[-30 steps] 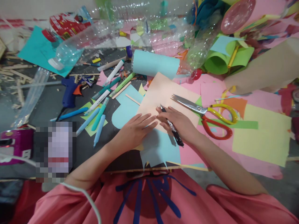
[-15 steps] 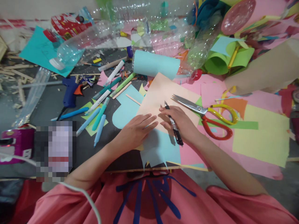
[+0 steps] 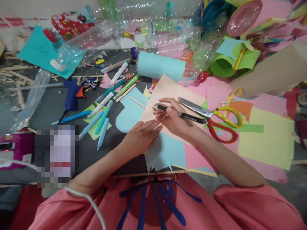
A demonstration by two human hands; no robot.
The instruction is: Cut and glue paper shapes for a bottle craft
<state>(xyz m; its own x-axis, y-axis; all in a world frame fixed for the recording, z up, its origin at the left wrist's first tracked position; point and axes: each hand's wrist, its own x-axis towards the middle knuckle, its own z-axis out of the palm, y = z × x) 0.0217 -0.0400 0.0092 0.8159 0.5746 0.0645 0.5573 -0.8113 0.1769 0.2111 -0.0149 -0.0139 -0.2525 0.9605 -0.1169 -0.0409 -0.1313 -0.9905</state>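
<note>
A black pen (image 3: 192, 117) lies across my right hand (image 3: 176, 119), gripped between thumb and fingers, its tip pointing left above a peach sheet of paper (image 3: 165, 91). My left hand (image 3: 141, 137) rests palm down with fingers extended at the sheet's lower left edge, close to the right fingertips. Beneath and nearer to me lies light blue paper (image 3: 165, 156) with a jagged lower edge. Scissors (image 3: 206, 112) with one yellow and one red handle lie just right of my right hand, partly over the peach sheet.
Several markers (image 3: 103, 116) and a blue glue gun (image 3: 72, 94) lie to the left. A bottle wrapped in light blue paper (image 3: 160, 65) is behind the sheet, with clear plastic bottles (image 3: 91, 38) beyond. A brown tube (image 3: 271, 70) and yellow paper (image 3: 266, 140) lie right; a pixelated rectangle (image 3: 61, 150) sits left.
My right hand has turned, swinging the pen from steep to nearly level, with its tip now farther left. My left hand has stayed nearly in place, its fingers slightly lower.
</note>
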